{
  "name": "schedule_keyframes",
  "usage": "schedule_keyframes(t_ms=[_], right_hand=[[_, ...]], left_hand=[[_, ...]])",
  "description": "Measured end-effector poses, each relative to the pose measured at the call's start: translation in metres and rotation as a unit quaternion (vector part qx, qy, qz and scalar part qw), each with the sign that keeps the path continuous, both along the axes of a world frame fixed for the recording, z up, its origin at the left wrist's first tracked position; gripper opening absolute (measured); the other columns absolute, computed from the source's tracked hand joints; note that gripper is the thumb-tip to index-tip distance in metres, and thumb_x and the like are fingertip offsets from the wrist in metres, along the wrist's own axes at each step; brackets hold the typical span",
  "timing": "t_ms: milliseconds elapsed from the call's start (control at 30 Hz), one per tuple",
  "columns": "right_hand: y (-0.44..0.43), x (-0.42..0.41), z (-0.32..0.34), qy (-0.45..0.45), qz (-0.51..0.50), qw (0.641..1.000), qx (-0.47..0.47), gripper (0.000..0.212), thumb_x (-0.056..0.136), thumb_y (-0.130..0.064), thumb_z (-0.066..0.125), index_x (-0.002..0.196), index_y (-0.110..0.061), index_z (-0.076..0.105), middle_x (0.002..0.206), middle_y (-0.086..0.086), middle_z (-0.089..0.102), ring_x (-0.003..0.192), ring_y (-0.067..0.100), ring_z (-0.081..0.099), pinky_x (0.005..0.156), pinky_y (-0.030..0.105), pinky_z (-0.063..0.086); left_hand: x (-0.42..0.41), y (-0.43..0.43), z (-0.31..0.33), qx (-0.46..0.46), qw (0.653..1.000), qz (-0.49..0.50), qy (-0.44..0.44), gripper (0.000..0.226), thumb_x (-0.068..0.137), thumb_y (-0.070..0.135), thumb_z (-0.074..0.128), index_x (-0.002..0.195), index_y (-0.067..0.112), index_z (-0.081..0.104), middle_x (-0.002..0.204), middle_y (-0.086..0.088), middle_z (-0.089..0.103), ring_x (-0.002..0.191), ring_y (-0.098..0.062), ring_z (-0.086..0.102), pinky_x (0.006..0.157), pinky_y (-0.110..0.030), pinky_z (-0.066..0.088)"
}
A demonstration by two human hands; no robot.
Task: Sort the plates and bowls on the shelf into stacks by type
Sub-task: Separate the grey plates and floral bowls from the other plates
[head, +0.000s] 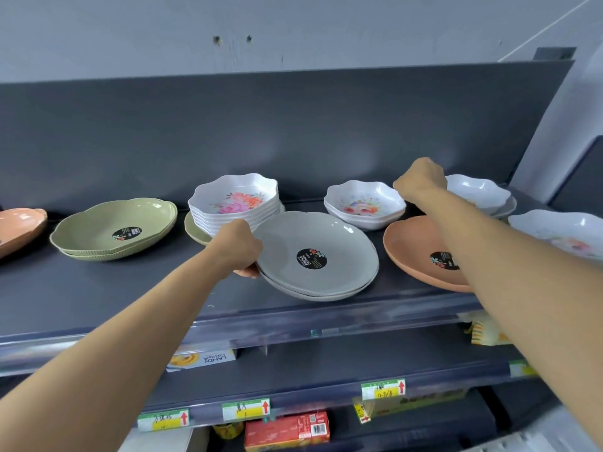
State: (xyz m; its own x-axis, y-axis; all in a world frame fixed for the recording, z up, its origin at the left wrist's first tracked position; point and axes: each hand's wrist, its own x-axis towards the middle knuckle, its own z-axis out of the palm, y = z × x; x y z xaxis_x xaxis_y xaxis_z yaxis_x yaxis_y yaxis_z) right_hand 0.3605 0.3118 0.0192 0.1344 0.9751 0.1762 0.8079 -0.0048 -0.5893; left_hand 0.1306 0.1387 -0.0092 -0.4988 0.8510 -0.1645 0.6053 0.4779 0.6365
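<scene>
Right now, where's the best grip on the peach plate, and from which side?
Take the peach plate by its front rim, coming from the shelf's open front edge. It lies flat with a thin raised lip there; white bowls crowd the back and the right forearm crosses over it.

Dark shelving (98, 288), pale grey wall (293, 27)

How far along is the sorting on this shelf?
Roughly midway. Done: a tall floral bowl stack and paired green plates. In hand: left hand grips the grey plate stack; right hand reaches the floral bowls at back right. Left: scattered floral bowls and orange plates.
</scene>
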Motion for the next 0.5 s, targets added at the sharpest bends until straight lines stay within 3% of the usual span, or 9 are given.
schedule_keyframes(t_ms=[267,367,433,500], right_hand=[[-0.017,0.016,-0.002,-0.06,0.022,0.998,-0.009,0.025,0.083,-0.002,0.055,0.061,-0.006,0.044,0.061,0.005,0.043,0.066,0.029,0.047,0.044,0.025,0.025],[-0.027,0.025,-0.003,-0.066,0.015,0.998,-0.011,0.012,0.084,-0.006,0.055,0.072,-0.003,0.056,0.075,0.009,0.054,0.075,0.03,0.049,0.056,0.027,0.035],[-0.036,0.034,-0.002,-0.07,-0.006,0.997,-0.01,0.016,0.088,-0.011,0.055,0.074,-0.004,0.053,0.088,0.014,0.056,0.084,0.034,0.054,0.067,0.03,0.036],[-0.041,0.044,-0.002,-0.079,-0.035,0.996,-0.004,0.014,0.089,-0.011,0.055,0.098,-0.001,0.059,0.104,0.019,0.062,0.101,0.035,0.059,0.072,0.03,0.037]], left_hand=[[0.001,0.003,-0.006,-0.003,0.999,-0.029,-0.011,0.019,0.084,-0.002,0.041,0.071,-0.002,0.054,0.032,-0.01,0.054,0.059,-0.033,0.061,0.071,-0.043,0.057],[0.002,0.0,-0.008,-0.019,0.999,-0.047,-0.005,0.018,0.084,0.0,0.043,0.07,-0.002,0.054,0.038,-0.013,0.057,0.061,-0.033,0.061,0.073,-0.047,0.058],[0.005,-0.004,-0.004,-0.017,0.995,-0.068,0.076,0.024,0.087,0.008,0.046,0.066,-0.001,0.053,0.052,-0.014,0.059,0.064,-0.032,0.061,0.065,-0.036,0.052],[0.011,-0.007,0.005,0.032,0.976,-0.081,0.199,0.025,0.093,0.016,0.048,0.078,-0.002,0.054,0.075,-0.016,0.059,0.079,-0.034,0.058,0.064,-0.032,0.04]])
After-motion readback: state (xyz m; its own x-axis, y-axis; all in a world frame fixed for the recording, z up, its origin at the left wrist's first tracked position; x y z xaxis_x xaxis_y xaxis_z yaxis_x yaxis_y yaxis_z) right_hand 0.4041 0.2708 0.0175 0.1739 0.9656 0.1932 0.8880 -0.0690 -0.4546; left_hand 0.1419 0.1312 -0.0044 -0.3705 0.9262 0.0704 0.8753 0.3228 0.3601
